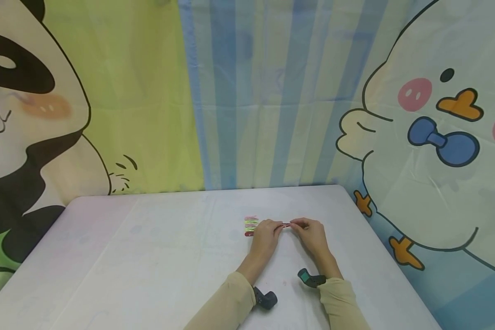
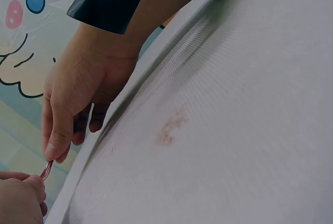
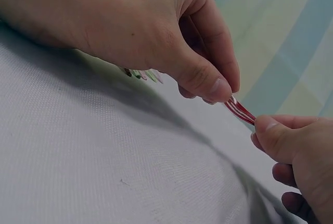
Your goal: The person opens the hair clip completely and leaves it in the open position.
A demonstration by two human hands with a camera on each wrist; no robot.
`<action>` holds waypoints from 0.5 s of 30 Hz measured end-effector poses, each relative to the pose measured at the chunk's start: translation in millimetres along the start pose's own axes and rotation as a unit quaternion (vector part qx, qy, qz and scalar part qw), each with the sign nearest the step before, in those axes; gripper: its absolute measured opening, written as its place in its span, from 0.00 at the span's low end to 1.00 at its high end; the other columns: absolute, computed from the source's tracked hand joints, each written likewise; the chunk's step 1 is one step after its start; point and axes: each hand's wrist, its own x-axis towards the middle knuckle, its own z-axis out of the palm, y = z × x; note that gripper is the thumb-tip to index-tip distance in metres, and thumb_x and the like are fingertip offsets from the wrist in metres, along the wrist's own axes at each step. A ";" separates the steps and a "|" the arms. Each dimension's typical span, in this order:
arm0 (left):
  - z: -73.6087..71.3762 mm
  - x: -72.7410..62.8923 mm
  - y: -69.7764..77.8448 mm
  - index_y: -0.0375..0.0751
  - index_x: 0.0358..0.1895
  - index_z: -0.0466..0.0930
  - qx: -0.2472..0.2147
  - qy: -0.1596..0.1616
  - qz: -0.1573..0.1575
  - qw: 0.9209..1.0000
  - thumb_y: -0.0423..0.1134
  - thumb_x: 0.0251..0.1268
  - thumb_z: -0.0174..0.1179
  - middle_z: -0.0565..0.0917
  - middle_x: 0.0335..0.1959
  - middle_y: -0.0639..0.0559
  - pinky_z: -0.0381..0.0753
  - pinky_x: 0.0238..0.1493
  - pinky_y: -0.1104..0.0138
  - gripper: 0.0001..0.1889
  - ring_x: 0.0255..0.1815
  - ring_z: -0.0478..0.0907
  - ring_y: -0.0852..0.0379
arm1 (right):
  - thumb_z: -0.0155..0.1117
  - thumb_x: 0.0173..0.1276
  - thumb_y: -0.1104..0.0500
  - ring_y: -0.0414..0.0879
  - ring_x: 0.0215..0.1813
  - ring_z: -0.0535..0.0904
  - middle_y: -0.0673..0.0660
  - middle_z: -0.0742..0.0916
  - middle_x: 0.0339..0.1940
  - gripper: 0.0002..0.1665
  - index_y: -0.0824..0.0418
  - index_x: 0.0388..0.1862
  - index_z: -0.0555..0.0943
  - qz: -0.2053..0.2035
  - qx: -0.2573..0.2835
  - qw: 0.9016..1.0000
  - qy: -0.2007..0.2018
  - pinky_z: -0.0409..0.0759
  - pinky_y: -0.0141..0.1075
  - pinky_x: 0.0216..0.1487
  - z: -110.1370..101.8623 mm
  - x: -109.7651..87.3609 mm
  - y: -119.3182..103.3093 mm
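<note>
A thin red hair clip [image 3: 240, 111] with pale lines along it is stretched between my two hands above the table. My left hand [image 1: 266, 237] pinches one end between thumb and fingers. At the other end, my right hand [image 1: 312, 233] pinches it the same way. In the left wrist view the clip [image 2: 47, 170] shows as a short red strip between the fingertips. Just left of my left hand lies a row of colourful hair clips [image 1: 251, 222] in pink, green and red, partly covered by that hand.
A white cloth covers the table [image 1: 148, 256]. Behind it hangs a printed curtain [image 1: 255, 91] with cartoon animals and stripes. Dark devices [image 1: 266, 299] are worn at both wrists. A brownish stain [image 2: 171, 128] marks the cloth.
</note>
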 end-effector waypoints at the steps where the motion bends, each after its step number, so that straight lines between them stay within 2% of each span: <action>1: -0.1 -0.1 0.0 0.46 0.43 0.87 0.000 -0.001 -0.001 1.000 0.41 0.62 0.63 0.87 0.34 0.55 0.79 0.43 0.70 0.08 0.37 0.82 0.60 | 0.70 0.60 0.54 0.46 0.40 0.82 0.53 0.89 0.34 0.10 0.57 0.37 0.87 0.001 -0.001 1.000 0.000 0.77 0.40 0.42 -0.1 -0.2 -0.5; 8: -4.9 -1.0 1.0 0.46 0.44 0.86 -0.017 -0.005 -0.008 1.000 0.41 0.63 0.62 0.87 0.35 0.55 0.80 0.44 0.71 0.09 0.38 0.82 0.60 | 0.70 0.60 0.55 0.45 0.38 0.80 0.52 0.89 0.33 0.09 0.57 0.37 0.87 0.001 -0.007 1.000 -0.004 0.75 0.37 0.40 -0.2 0.2 -3.2; 15: -4.4 -1.7 -2.3 0.45 0.43 0.87 -0.013 0.018 0.012 1.000 0.40 0.62 0.63 0.87 0.34 0.55 0.80 0.43 0.70 0.09 0.37 0.82 0.60 | 0.70 0.60 0.56 0.44 0.37 0.79 0.52 0.89 0.33 0.08 0.57 0.37 0.87 -0.011 -0.006 1.000 -0.007 0.74 0.35 0.39 -1.9 -0.5 -7.0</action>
